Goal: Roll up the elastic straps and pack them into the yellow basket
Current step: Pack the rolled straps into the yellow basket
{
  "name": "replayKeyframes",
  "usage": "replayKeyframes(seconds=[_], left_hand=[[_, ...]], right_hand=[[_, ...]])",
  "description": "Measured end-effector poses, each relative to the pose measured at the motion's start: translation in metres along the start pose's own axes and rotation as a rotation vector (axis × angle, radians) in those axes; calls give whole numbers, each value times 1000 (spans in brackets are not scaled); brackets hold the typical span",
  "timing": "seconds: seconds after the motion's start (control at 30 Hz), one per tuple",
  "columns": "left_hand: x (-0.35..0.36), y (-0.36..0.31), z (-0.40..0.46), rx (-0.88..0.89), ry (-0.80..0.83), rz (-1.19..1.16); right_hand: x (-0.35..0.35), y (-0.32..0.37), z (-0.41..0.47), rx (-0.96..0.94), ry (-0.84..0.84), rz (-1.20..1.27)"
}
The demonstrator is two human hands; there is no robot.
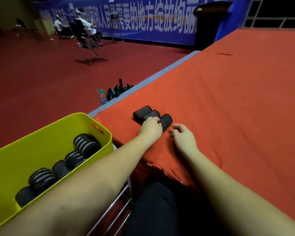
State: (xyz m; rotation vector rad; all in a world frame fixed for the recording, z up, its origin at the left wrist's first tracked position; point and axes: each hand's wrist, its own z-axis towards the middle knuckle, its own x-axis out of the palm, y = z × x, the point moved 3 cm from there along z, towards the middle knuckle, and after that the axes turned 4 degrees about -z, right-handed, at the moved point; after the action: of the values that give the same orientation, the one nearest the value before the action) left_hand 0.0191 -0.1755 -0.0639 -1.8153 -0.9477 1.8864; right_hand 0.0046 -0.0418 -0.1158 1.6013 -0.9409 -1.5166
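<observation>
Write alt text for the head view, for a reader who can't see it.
A person's left hand rests on three rolled elastic straps lying on an orange tablecloth, while the right hand hovers beside them holding nothing. To the left, a yellow basket already holds several rolled straps.

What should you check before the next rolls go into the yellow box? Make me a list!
1. Straps on the table rolled up: ok, three rolled straps lie side by side on the red cloth.
2. Left hand has a grip: ok, fingers curl over the rolls.
3. Right hand free: ok, it holds nothing, fingers loosely curled beside the rolls.
4. Room in the yellow basket: ok, bare floor shows beside the packed rolls.
5. Basket within reach: ok, right beside the left arm.
</observation>
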Motion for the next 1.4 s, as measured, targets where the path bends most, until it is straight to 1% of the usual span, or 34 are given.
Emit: replayKeyframes(seconds=[0.1,0.27,0.47,0.57,0.67,0.8,0.9,1.0,1.07,1.2,1.4], left_hand=[[12,7,6,-24,-8,43],[15,12,11,-37,-59,36],[15,5,8,-80,-46,-72],[16,5,2,-133,-45,-193],[17,5,-7,-189,-54,-408],[13,-5,-22,-150,-2,-672],[1,-4,-33,-93,31,-773],[-17,-2,-50,-46,83,-879],[-33,1,-62,-16,100,-925],[-73,15,-85,10,66,-952],[-138,53,-110,9,-74,-817]], right_hand=[[1,2,-6,-63,28,-83],[3,-1,-1,-103,47,-161],[5,-4,3,-125,53,-219],[0,-5,0,-123,43,-129],[-4,-7,-4,-80,33,86],[-11,0,-16,-37,44,330],[-14,7,-26,-43,124,435],[-15,24,-35,-43,298,616],[-15,41,-40,-74,391,653],[-8,79,-52,-152,485,530],[27,139,-70,-285,688,305]])
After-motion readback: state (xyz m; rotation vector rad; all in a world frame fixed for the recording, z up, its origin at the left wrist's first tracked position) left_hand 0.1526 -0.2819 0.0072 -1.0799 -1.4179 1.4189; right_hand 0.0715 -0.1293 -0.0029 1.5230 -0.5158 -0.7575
